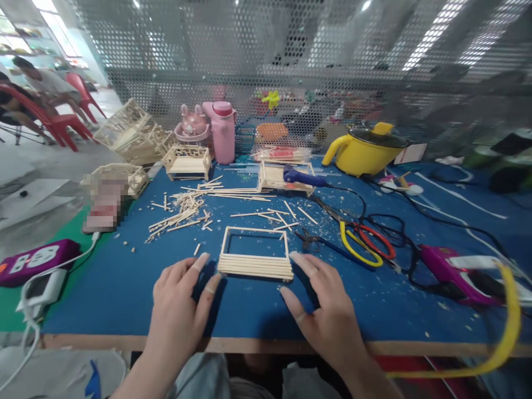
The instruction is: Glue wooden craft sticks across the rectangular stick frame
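Observation:
A small frame of pale wooden sticks (255, 267) lies on the blue tabletop between my hands, its near part covered by several sticks side by side and its far part an open rectangle. My left hand (183, 296) rests at the frame's left end, thumb and fingers apart, the thumb tip close to the near corner. At the right end is my right hand (322, 302), also with fingers spread, its index fingertip near the frame's side. Whether either hand touches the frame I cannot tell. Pale coverings show on some fingers.
Loose sticks (183, 213) lie beyond the frame. To the right are cutting pliers (307, 239), yellow-and-red-handled scissors (376, 244) and cables. A blue glue gun (303, 177) rests on another stick model. Behind stand a pink thermos (223, 136) and a yellow pot (361, 155).

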### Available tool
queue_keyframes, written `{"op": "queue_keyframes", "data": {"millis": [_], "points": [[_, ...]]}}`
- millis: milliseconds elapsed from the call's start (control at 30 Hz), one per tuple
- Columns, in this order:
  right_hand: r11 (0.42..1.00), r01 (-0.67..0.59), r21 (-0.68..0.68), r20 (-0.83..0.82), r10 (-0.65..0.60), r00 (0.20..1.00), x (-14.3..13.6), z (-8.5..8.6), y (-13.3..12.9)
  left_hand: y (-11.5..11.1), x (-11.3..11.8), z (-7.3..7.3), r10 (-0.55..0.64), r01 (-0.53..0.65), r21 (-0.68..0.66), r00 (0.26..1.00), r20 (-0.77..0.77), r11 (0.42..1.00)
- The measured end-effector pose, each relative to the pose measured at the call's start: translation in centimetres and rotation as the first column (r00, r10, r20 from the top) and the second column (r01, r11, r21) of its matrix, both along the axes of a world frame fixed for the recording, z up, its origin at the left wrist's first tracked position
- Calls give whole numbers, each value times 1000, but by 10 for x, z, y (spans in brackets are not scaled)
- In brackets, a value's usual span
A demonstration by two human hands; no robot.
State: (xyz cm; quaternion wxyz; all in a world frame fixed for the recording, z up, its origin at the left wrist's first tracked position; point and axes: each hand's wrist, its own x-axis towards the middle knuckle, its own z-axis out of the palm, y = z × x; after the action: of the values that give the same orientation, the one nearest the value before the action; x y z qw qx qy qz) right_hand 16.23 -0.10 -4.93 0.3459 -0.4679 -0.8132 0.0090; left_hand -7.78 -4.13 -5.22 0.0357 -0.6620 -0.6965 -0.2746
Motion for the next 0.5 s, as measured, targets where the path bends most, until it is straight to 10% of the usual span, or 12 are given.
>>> {"op": "queue_keyframes", "data": {"millis": [167,500], "points": [[980,-197,9,307,185,934,-44,21,4,3,-3,-3,21,-21,-196,1000,-3,980],[981,-191,-26,366,187,912,-72,3,16,9,-1,-3,-88,91,-88,995,40,992]]}}
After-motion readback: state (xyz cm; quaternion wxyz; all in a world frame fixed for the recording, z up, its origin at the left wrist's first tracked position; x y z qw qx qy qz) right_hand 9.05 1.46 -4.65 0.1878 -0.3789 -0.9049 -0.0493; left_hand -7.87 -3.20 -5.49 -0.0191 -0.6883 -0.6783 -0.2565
